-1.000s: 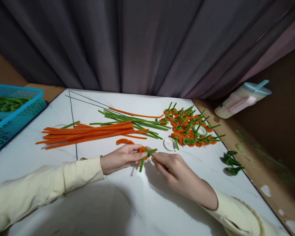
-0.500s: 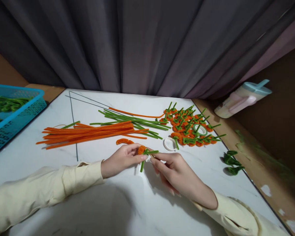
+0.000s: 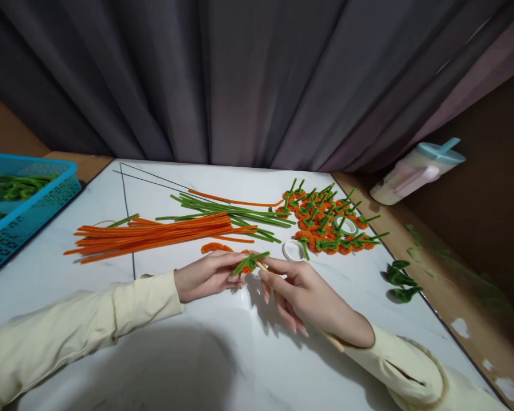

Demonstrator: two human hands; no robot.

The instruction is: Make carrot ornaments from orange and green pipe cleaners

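My left hand (image 3: 212, 276) pinches a small orange piece with green stems (image 3: 249, 262) near the middle of the table. Close on its right, my right hand (image 3: 300, 288) grips a thin wooden stick (image 3: 334, 342), whose tip touches or nearly touches the green stems. A curled orange piece (image 3: 216, 248) lies just behind my left fingers. Farther left are long orange pipe cleaners (image 3: 154, 235), with green ones (image 3: 235, 210) behind them. Many finished-looking orange pieces with green stems (image 3: 321, 214) are grouped at the right.
A green-edged tape roll (image 3: 345, 225) rests on the orange group, with a white ring (image 3: 293, 250) in front. Green leaf-like pieces (image 3: 402, 281) lie at the right edge. A blue basket (image 3: 38, 194) stands left, a lidded cup (image 3: 415, 171) right. Dark thin wires (image 3: 126, 217) lie back left.
The orange piece has turned in my left fingers, so its green stems now face up and lie slantwise. Both hands have moved slightly, and more of the stick shows below my right wrist.
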